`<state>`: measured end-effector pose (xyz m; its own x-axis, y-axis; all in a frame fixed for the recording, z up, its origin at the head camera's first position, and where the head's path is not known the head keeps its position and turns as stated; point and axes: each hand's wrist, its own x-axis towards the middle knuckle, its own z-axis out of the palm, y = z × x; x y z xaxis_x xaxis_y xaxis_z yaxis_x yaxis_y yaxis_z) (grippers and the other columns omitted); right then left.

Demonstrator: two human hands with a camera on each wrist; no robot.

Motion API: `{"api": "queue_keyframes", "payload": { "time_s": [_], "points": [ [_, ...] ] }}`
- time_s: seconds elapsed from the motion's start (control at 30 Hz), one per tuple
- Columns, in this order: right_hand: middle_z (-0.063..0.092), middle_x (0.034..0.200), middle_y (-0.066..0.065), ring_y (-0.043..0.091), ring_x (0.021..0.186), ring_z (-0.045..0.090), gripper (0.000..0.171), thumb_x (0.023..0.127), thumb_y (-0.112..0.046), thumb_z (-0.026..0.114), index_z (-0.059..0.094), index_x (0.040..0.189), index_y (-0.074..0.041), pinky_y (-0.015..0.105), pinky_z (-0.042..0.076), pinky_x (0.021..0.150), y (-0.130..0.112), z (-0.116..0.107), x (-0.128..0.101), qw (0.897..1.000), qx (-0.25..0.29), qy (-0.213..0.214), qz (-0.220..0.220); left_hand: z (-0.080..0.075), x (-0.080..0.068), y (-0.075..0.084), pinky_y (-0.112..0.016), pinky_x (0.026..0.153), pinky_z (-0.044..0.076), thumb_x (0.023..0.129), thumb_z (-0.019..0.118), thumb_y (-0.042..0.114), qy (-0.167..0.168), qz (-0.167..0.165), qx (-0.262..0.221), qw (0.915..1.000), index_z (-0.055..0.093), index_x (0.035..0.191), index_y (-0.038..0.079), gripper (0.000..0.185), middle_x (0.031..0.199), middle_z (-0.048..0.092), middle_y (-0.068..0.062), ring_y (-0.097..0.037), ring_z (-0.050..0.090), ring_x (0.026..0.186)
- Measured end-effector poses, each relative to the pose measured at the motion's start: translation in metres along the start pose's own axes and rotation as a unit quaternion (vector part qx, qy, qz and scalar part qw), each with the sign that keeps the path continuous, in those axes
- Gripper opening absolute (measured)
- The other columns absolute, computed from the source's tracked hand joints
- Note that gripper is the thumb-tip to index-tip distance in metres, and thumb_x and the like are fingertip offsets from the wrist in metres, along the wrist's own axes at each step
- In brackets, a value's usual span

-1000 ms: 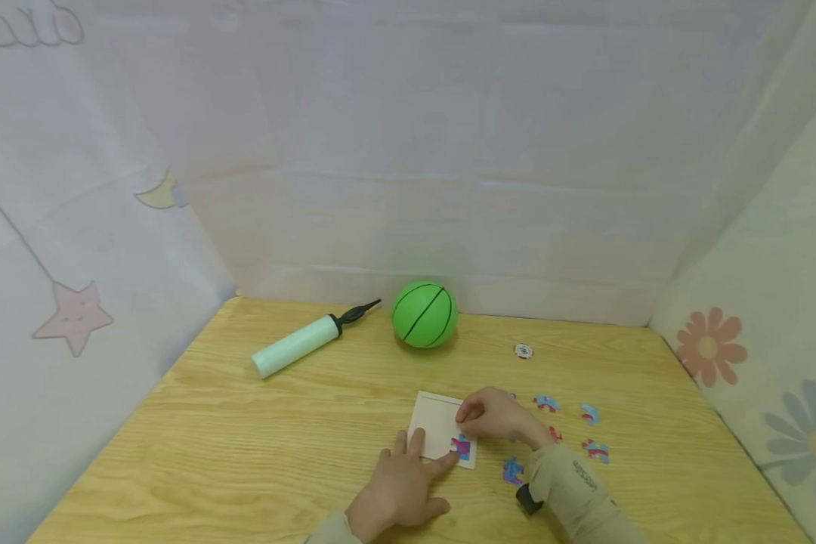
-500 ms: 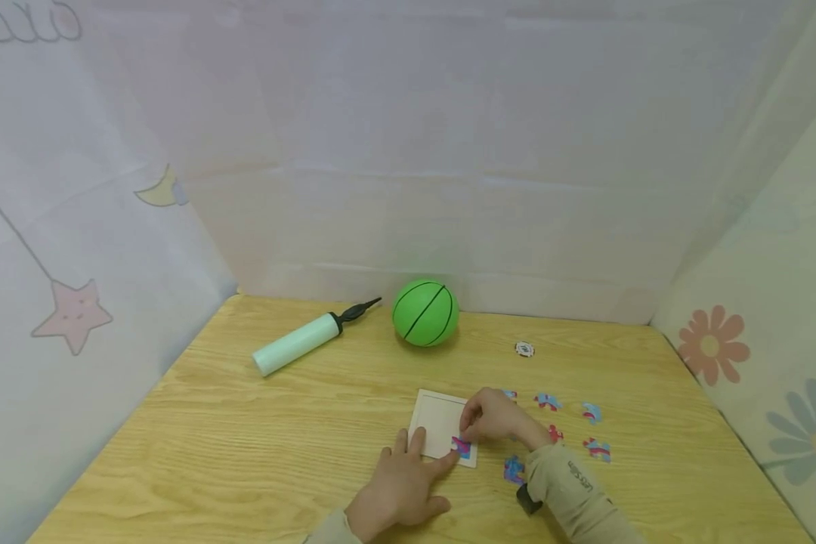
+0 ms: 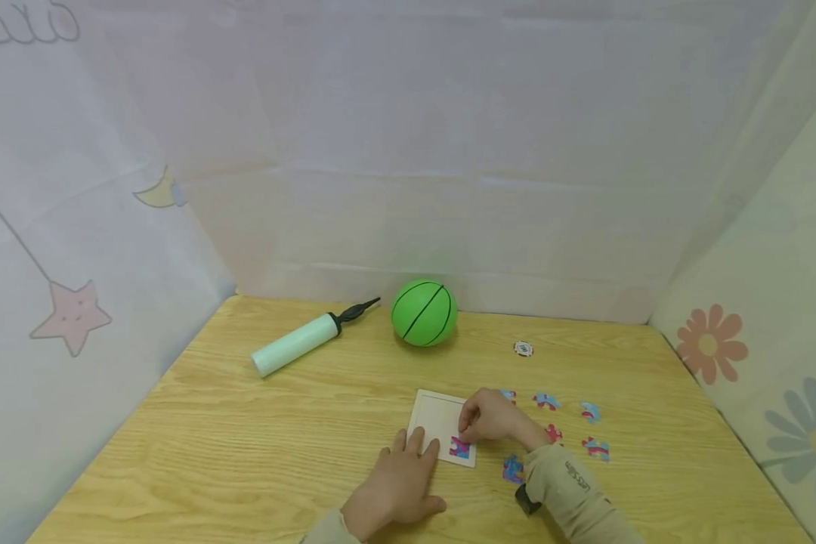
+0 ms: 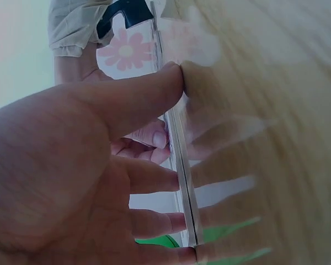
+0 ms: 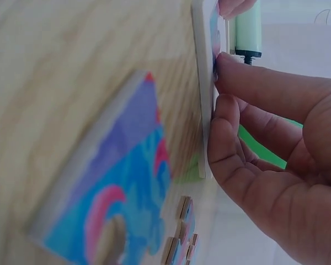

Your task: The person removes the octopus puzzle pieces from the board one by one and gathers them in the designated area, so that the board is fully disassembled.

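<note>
A square wooden puzzle tray lies on the table in the head view. In its near right corner sits a pink and blue jigsaw puzzle piece. My left hand rests with its fingers spread over the tray's near left edge. My right hand is at the tray's right side, with curled fingers. Its thumb and index fingertips pinch the jigsaw puzzle piece at its upper right, partly covering it. In the right wrist view, the thumb meets the coloured piece at the tray's edge.
Several loose puzzle pieces lie to the right; a blue one is close to the right forearm. Farther back are a green ball, a pale green hand pump and a round chip. Fabric walls surround the table.
My right hand has moved slightly down onto the piece's upper right side. My left index finger has lifted off the piece and drawn left, to the tray's near edge.
</note>
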<state>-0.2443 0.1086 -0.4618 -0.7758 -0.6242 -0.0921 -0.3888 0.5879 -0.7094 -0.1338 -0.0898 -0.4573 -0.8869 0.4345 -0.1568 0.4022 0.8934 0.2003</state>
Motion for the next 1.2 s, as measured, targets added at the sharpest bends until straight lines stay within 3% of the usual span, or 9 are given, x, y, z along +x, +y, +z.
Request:
{"api": "queue_keyframes", "payload": {
  "time_s": [0.43, 0.67, 1.2],
  "points": [
    [0.06, 0.064, -0.005, 0.008, 0.059, 0.051, 0.012, 0.078, -0.009, 0.078, 0.067, 0.071, -0.007, 0.022, 0.041, 0.053, -0.001, 0.0, -0.002, 1.0, 0.01, -0.008, 0.011, 0.002, 0.0, 0.002, -0.059, 0.09, 0.045, 0.078, 0.068, 0.058, 0.011, 0.006, 0.022, 0.9997, 0.046, 0.141, 0.007, 0.084, 0.142, 0.04, -0.021, -0.047, 0.04, 0.127],
    [0.058, 0.065, -0.003, 0.01, 0.059, 0.05, 0.015, 0.079, -0.007, 0.077, 0.062, 0.076, -0.005, 0.024, 0.041, 0.054, -0.009, 0.0, -0.007, 0.998, 0.057, -0.016, 0.026, 0.001, 0.0, 0.001, -0.058, 0.089, 0.046, 0.078, 0.068, 0.058, 0.009, 0.007, 0.026, 0.9996, 0.046, 0.141, 0.007, 0.084, 0.141, 0.04, -0.02, -0.046, 0.04, 0.127],
    [0.063, 0.072, 0.0, 0.01, 0.064, 0.053, 0.018, 0.084, -0.013, 0.074, 0.062, 0.085, 0.0, 0.024, 0.044, 0.059, 0.006, -0.017, -0.034, 0.984, 0.173, -0.004, 0.033, 0.003, 0.0, 0.0, -0.058, 0.089, 0.047, 0.078, 0.068, 0.059, 0.012, 0.01, 0.024, 0.9996, 0.047, 0.14, 0.006, 0.084, 0.14, 0.041, -0.021, -0.047, 0.04, 0.126]
  ]
}}
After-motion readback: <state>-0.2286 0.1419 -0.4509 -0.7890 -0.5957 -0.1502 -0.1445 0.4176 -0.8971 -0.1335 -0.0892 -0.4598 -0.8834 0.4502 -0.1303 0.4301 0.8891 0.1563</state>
